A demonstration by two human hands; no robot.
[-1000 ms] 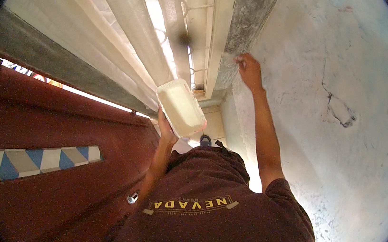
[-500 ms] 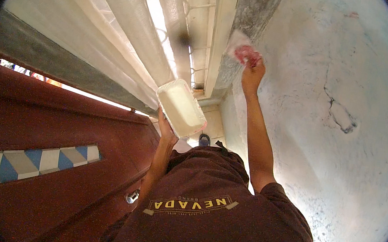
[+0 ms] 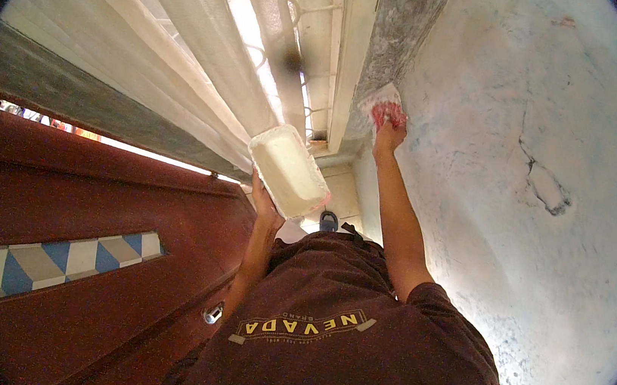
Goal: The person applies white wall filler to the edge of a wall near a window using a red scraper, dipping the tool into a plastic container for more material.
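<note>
one red scraper (image 3: pixel 387 113) is smeared white, one cream rectangular tray (image 3: pixel 275 174) rough-rimmed.

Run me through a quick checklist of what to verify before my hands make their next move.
1. Left hand supporting the shallow cream rectangular tray: ok, it grips the tray's left side.
2. Tray's open side facing up: ok, its inside shows to the head camera.
3. Amount in the tray: cannot tell, the inside is pale all over.
4. Right hand gripping the flat red-and-white hand tool: ok.
5. Tool's edge touching the rough grey wall strip: cannot tell, they overlap in view but contact is unclear.
6. Blotchy white wall free of cracks: not ok, a dark jagged crack shows.
</note>
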